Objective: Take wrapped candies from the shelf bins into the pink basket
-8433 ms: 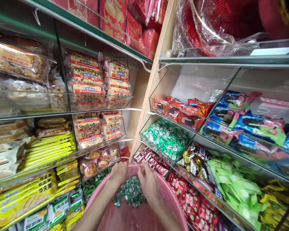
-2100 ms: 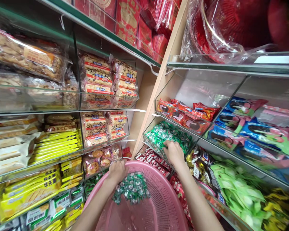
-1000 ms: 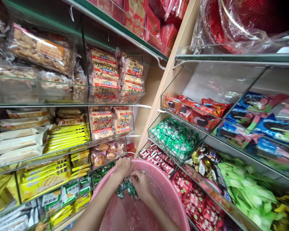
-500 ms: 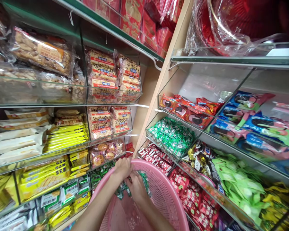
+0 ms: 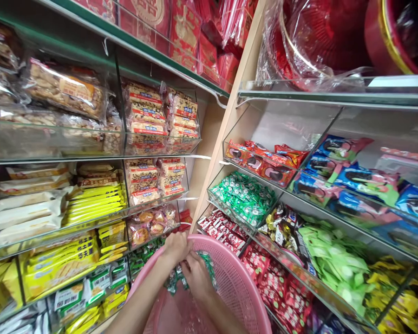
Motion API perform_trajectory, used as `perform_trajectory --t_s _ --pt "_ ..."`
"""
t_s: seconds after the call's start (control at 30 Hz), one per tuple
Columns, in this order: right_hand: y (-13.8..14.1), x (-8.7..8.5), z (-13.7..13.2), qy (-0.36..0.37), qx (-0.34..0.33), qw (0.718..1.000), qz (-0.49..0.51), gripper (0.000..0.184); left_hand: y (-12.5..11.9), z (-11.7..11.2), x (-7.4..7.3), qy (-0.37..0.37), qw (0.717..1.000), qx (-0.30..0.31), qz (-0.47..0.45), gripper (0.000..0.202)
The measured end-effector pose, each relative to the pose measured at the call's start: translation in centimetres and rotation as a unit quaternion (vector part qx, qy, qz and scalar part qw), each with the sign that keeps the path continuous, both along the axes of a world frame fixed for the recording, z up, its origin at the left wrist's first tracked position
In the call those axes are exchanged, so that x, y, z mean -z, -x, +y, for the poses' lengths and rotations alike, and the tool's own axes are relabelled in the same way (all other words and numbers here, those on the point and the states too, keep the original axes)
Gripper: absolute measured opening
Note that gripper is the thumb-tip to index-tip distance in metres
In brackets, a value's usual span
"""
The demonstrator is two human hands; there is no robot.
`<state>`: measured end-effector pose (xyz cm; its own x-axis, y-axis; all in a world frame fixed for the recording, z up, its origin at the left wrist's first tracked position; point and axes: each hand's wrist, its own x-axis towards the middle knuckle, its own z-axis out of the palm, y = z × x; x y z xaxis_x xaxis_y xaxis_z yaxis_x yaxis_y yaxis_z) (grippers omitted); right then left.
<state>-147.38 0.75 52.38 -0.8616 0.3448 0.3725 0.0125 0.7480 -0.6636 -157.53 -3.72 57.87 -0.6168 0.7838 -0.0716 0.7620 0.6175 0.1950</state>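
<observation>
On the far left we see glass shelves stacked with yellow biscuit packs. Just right of them are clear-wrapped cereal bars with red labels.

Below these, at the bottom middle, our left hand sits at the far rim of the pink basket. Its grip is curled tight on the top of a bunch of green candies. Our right hand lies just beside it and touches it, knuckles up. Its fingers are buried in the same bunch, so we cannot tell whether that grip is closed or loose. The candies are inside the basket near its far rim, partly hidden under both hands, with some showing left of the right hand and some right of it. The basket is tilted toward us, and both forearms reach into it from below.

Further right is a slanted rack of clear bins. One holds more green candy, with red packets in the bin below it and red cookie packs in the bin above. Right of those lie blue cookie packs, and light green sachets are below them. Yellow packets fill the bottom right corner.
</observation>
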Motion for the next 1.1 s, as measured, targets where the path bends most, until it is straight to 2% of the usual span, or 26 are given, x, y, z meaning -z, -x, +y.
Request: perform_trajectory --t_s 0.07,0.13,0.23,0.33,0.4,0.47,0.57,0.63,0.77,1.1 --pt "-0.6 -0.8 0.3 -0.026 0.003 1.0 -0.013 0.026 0.1 -0.1 0.2 -0.003 1.0 -0.002 -0.002 0.038" --pt "-1.2 -2.6 1.1 -0.053 0.009 0.998 -0.014 0.023 0.3 -0.2 0.5 -0.012 1.0 -0.006 0.003 0.039" --pt "-2.0 -7.4 3.8 -0.096 0.044 0.994 0.034 0.022 0.6 -0.3 1.2 -0.024 1.0 -0.007 0.017 0.04" --pt "-2.5 -12.9 8.0 -0.159 0.088 0.979 0.091 0.018 0.8 -0.4 1.6 -0.024 1.0 -0.008 0.015 0.041" --pt "-2.5 -15.8 10.8 -0.218 0.139 0.965 0.048 0.016 0.9 -0.4 1.7 -0.022 1.0 -0.012 0.007 0.04" --pt "-2.3 -17.5 13.0 -0.267 0.184 0.944 -0.06 0.015 0.9 -0.5 1.5 -0.024 1.0 -0.016 0.002 0.04" --pt "-1.6 -18.2 14.6 -0.3 0.212 0.905 -0.215 0.017 0.8 -0.7 1.3 -0.031 0.999 -0.021 0.002 0.039" --pt "-1.0 -18.0 14.9 -0.3 0.209 0.893 -0.263 0.017 0.9 -1.0 1.3 -0.03 0.999 -0.024 0.003 0.039" --pt "-0.4 -17.5 15.1 -0.288 0.206 0.892 -0.279 0.016 1.2 -1.4 1.4 -0.027 0.999 -0.03 0.009 0.039" --pt "-0.5 -17.0 16.2 -0.264 0.202 0.902 -0.275 0.025 2.0 -1.4 1.7 -0.019 1.0 -0.019 0.009 0.038"
